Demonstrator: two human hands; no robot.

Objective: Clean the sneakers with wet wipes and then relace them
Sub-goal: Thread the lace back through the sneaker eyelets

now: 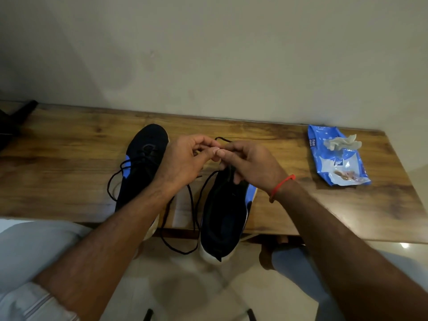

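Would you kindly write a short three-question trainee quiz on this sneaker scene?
1. True or false: the wipes pack lies left of both sneakers.
2. Which sneaker do the hands work over? A) left sneaker B) right sneaker
3. Fill in: the left hand and right hand pinch a black ____.

Key:
1. False; it lies to their right, a crumpled wipe on top.
2. B.
3. Lace.
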